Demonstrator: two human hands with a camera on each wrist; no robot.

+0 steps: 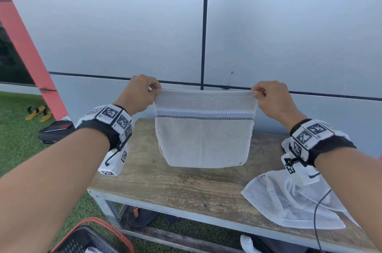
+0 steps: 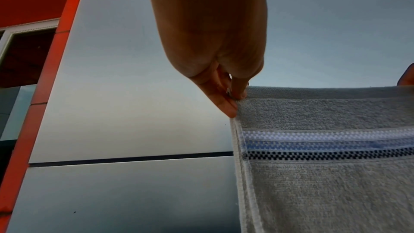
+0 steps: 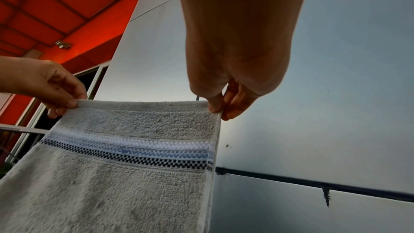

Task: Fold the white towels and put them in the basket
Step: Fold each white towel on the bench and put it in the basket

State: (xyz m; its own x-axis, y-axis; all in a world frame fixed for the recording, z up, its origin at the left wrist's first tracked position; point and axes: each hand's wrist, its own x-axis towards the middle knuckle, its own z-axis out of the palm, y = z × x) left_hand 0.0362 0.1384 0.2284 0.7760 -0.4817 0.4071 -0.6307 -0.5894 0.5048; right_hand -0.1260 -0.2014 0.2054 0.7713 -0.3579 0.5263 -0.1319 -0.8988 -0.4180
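**Folded towel held up between our hands**

Our left hand (image 1: 139,91) and right hand (image 1: 272,97) each pinch a top corner of the doubled white towel (image 1: 203,139), which hangs taut between them above the worktop (image 1: 165,182). Another white towel (image 1: 289,203) lies crumpled at our right.
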